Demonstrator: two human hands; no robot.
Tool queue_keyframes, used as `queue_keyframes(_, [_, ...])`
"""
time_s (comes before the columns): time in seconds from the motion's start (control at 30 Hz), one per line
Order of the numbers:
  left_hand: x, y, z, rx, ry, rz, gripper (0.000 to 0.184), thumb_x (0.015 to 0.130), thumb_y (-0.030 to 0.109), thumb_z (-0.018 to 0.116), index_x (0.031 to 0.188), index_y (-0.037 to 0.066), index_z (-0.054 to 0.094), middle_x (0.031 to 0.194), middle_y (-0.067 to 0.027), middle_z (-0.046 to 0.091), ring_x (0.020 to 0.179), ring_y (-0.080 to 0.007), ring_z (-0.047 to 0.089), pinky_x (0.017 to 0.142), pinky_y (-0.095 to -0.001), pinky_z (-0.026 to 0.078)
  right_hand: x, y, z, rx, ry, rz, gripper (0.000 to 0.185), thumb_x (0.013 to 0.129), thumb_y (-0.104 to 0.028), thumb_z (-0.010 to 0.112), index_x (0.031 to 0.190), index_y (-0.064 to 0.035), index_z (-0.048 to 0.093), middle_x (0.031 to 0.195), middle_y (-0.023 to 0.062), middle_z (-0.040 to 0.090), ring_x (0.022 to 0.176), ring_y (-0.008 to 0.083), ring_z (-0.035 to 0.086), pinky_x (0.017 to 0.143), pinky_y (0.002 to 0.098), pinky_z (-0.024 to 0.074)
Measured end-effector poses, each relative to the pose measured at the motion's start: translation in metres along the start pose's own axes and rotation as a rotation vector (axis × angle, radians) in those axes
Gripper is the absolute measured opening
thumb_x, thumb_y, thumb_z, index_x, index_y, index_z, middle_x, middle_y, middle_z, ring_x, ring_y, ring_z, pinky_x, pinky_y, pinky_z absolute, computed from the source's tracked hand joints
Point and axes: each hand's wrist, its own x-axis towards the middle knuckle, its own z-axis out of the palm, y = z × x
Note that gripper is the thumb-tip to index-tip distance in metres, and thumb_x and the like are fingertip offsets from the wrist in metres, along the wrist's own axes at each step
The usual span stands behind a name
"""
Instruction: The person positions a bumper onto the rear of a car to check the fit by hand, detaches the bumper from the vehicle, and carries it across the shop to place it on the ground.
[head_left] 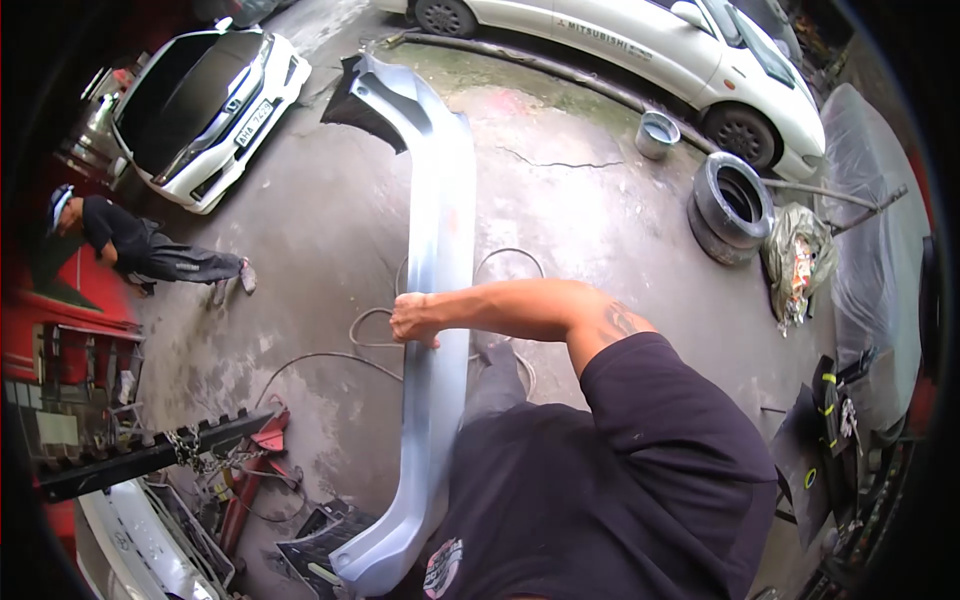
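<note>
A long, pale silver-blue car bumper (440,220) stretches from the upper middle of the view down to the lower middle, close beside my dark shirt. My right arm reaches across it, and my right hand (413,318) is closed on its left edge, about halfway along. Dark, textured parts show at both ends of the bumper. My left hand is not in view.
A thin hose (330,355) loops over the concrete floor behind the bumper. Beyond are a white car (220,110), another white car (610,50), stacked tires (728,205) and a metal bucket (657,135). A person (140,240) is at left, above a red-and-black stand (240,440).
</note>
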Motion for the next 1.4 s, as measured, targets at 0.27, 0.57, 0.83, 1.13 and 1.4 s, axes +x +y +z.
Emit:
queue_keyframes(0.27, [0.124,0.180,0.018,-0.032,-0.027,-0.088,0.038,0.079,0.012,0.075,0.109,-0.003,0.055,0.109,-0.0210,0.057,0.113,-0.0423,0.053,0.095,-0.0497,0.041,-0.050,0.212,0.030,0.078,-0.081,0.080,0.049,0.057,-0.039,0.093,0.096,-0.0144,0.075,0.095,0.0064,0.075,0.096,0.0280,0.073,0.078,0.0416,0.0569])
queue_keyframes(0.57, [0.187,0.392,-0.014,0.013,0.045,-0.085,0.029,0.081,0.008,0.071,0.103,-0.002,0.054,0.102,-0.0196,0.055,0.110,-0.0411,0.054,0.091,-0.0509,0.040,-0.127,0.419,0.066,0.067,-0.037,0.042,0.054,0.060,-0.044,0.092,0.100,-0.0140,0.072,0.094,0.0059,0.075,0.095,0.0271,0.073,0.080,0.0414,0.0571])
queue_keyframes(0.83, [0.185,0.652,-0.052,0.076,0.064,-0.142,0.032,0.077,0.008,0.077,0.099,-0.002,0.056,0.100,-0.0191,0.059,0.106,-0.0397,0.056,0.089,-0.0482,0.042,-0.223,0.635,0.119,0.105,0.060,-0.038,0.049,0.058,-0.038,0.093,0.096,-0.0156,0.073,0.091,0.0038,0.076,0.094,0.0269,0.073,0.080,0.0407,0.0579])
queue_keyframes(1.13, [0.207,0.891,-0.065,0.075,-0.022,-0.262,0.034,0.072,0.004,0.082,0.096,0.000,0.058,0.099,-0.0143,0.060,0.103,-0.0349,0.058,0.088,-0.0460,0.043,-0.271,0.840,0.173,0.087,0.029,-0.088,0.053,0.055,-0.041,0.093,0.098,-0.0177,0.072,0.089,0.0018,0.075,0.094,0.0249,0.073,0.079,0.0402,0.0570])
queue_keyframes(1.4, [0.269,1.114,-0.023,0.050,-0.151,-0.407,0.030,0.074,0.006,0.078,0.096,0.003,0.058,0.098,-0.0130,0.058,0.103,-0.0340,0.057,0.088,-0.0452,0.042,-0.283,1.039,0.247,0.033,-0.041,-0.237,0.042,0.061,-0.036,0.088,0.089,-0.0111,0.070,0.076,0.0091,0.072,0.086,0.0306,0.074,0.076,0.0443,0.0585])
